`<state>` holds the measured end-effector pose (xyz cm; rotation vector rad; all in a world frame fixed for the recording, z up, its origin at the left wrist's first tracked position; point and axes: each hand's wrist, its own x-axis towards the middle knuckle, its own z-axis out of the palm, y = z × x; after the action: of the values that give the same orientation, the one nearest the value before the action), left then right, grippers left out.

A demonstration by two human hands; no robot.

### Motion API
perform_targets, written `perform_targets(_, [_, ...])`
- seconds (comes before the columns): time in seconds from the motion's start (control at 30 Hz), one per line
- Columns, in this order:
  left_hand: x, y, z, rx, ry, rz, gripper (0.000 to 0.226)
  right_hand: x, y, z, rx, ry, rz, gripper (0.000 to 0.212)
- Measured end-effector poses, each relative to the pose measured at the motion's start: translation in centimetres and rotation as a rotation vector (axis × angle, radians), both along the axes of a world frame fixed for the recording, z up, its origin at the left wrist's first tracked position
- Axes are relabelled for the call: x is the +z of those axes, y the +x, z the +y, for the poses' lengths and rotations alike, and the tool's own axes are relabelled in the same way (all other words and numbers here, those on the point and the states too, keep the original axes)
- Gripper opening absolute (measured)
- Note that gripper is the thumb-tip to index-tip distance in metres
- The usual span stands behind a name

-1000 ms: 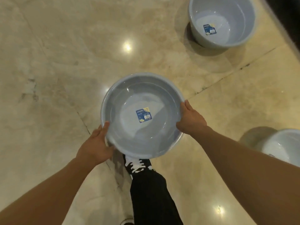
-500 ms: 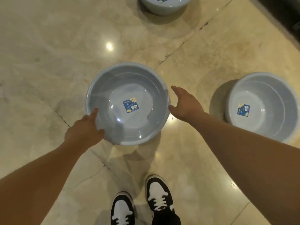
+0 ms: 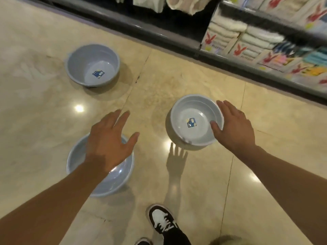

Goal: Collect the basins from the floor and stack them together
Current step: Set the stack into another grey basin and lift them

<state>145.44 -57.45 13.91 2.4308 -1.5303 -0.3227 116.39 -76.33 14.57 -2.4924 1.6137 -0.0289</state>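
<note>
Grey-blue plastic basins sit at three spots on a polished beige marble floor [image 3: 177,82]. The far basin [image 3: 83,55] stands upright well to the left of the others, a blue label [image 3: 98,74] stuck to its bottom. The near-left basin [image 3: 74,156] lies below the person's left hand [image 3: 109,142]; the hand and forearm cover much of its rim and inside. The basin on the right [image 3: 180,110] also carries a blue label [image 3: 191,122] inside, and a double line along its rim suggests two nested together, though that cannot be told for certain.

The left hand hovers palm down with its fingers spread wide and thumb out to the right, grasping nothing; whether it touches the basin under it cannot be told. Its shadow falls on the floor between the two nearer basins. The right hand [image 3: 233,128] is at the right side of the right basin, fingers loosely extended and slightly apart along the outside of the rim, thumb reaching over the rim into the bowl. The hand is not closed around the rim.

A black-and-white sneaker [image 3: 161,221] with a dark trouser leg stands at the bottom centre. Along the top right runs a dark shelf edge [image 3: 159,37] holding packs of folded towels [image 3: 228,38] in boxes printed with red rabbit logos.
</note>
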Motion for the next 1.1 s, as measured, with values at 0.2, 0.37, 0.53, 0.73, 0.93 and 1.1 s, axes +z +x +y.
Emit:
perform_targets(0.2, [5.5,-3.3,-4.3,-0.11,-0.001,-0.017,0.073,6.6,-7.7,-1.5,-0.198,-0.053,0.056,0.068])
perform_targets(0.37, [2.8,-5.5,-7.5,-0.091,0.077,-0.002,0.075,5.1,-10.3,-3.0,-0.297,-0.007,0.047,0.07])
perform_targets(0.53, [-4.5,-8.5,-12.4,-0.07,0.179,0.011,0.073,-3.1,-11.3,-7.4,-0.329,0.096,0.036,0.071])
perform_targets(0.73, [-17.5,-11.2,-20.3,0.049,0.346,0.076,0.079,-17.4,-11.9,-14.8,-0.278,0.261,0.095,0.071])
perform_targets(0.93, [-26.8,-13.4,-24.7,0.255,0.362,0.272,0.098,-27.6,-12.6,-19.1,-0.27,0.392,0.144,0.081])
perform_targets(1.1, [-30.7,-13.9,-25.6,0.361,0.301,0.379,0.109,-31.9,-11.3,-21.0,-0.313,0.378,0.087,0.092])
